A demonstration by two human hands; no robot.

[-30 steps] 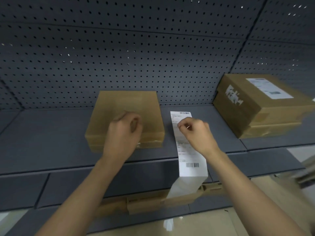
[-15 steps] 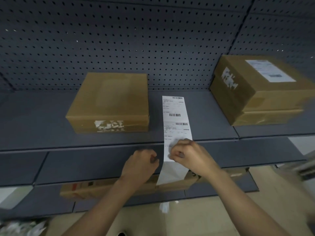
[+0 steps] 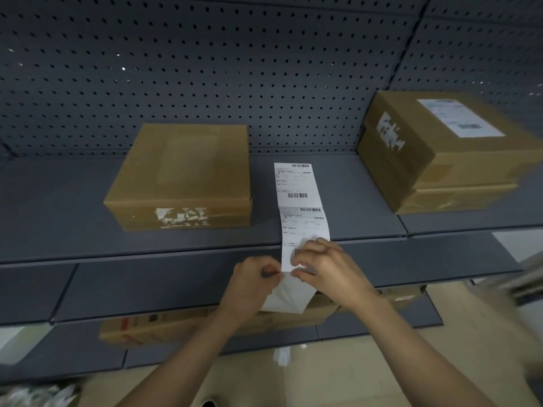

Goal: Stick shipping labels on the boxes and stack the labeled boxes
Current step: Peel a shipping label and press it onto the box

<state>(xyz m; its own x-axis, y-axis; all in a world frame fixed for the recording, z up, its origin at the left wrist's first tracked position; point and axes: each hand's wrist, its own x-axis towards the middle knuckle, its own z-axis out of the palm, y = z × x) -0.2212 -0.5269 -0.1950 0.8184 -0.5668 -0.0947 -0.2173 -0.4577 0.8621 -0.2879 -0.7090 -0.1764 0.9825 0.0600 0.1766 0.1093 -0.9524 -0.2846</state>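
A strip of white shipping labels (image 3: 299, 198) lies on the grey shelf (image 3: 58, 224) and hangs over its front edge. My left hand (image 3: 252, 277) pinches the strip's left edge at the shelf front. My right hand (image 3: 320, 265) pinches it from the right, over the lower label's barcode. A brown box (image 3: 188, 171) with no label on top sits left of the strip. At the right stands a stack of two brown boxes (image 3: 440, 154), the upper one bearing a white label (image 3: 461, 117).
A dark pegboard wall (image 3: 235, 69) backs the shelf. A lower shelf holds a flat cardboard box (image 3: 182, 321). Crumpled white backing paper (image 3: 38, 395) lies at the bottom left, and a paper scrap (image 3: 282, 355) lies on the floor.
Both hands came down from the box and the strip's upper part to the shelf's front edge. They now pinch the strip's lower label from both sides.
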